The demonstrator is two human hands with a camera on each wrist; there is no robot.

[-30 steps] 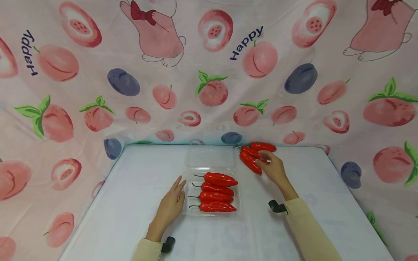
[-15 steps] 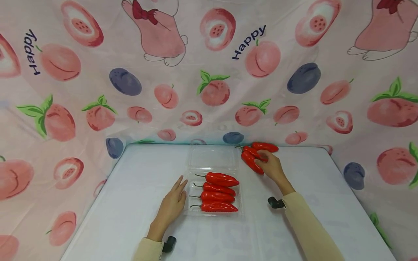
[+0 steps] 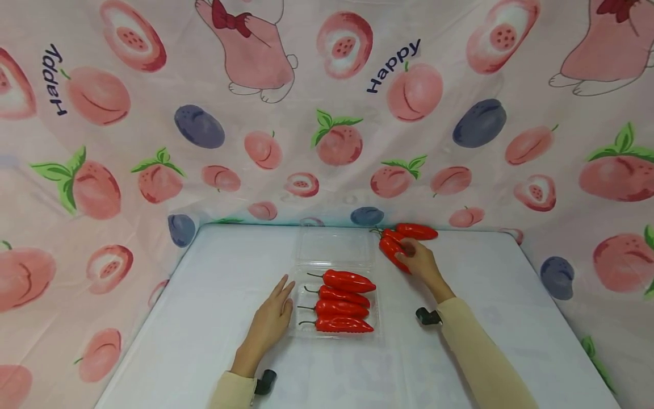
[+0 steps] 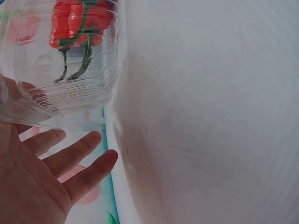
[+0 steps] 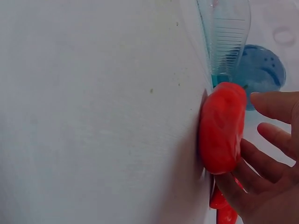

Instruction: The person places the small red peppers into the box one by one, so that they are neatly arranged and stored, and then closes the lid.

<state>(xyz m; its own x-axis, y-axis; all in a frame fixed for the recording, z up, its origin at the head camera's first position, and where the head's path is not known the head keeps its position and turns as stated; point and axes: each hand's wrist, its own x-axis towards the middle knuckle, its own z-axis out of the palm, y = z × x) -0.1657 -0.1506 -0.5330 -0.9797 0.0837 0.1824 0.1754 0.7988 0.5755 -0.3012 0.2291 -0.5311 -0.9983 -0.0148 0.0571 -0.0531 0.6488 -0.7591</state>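
In the head view a clear plastic clamshell box lies with its lid folded back. Several red chili peppers lie side by side in it, stems to the left. My left hand rests along the box's left side, fingers spread and holding nothing. Farther back on the right, my right hand reaches round the nearest loose chili pepper. In the right wrist view its fingers lie behind this chili pepper, with the thumb slightly apart from it. Part of another pepper is hidden by the hand.
Another red chili pepper lies at the table's back edge, right of the lid. A white cloth covers the table. Behind it hangs a fruit-print curtain. A black device sits at each wrist.
My right hand has shifted slightly left, off the middle loose pepper's tip and onto the nearest one. My left hand and the peppers in the box stay put; the view has drifted slightly.
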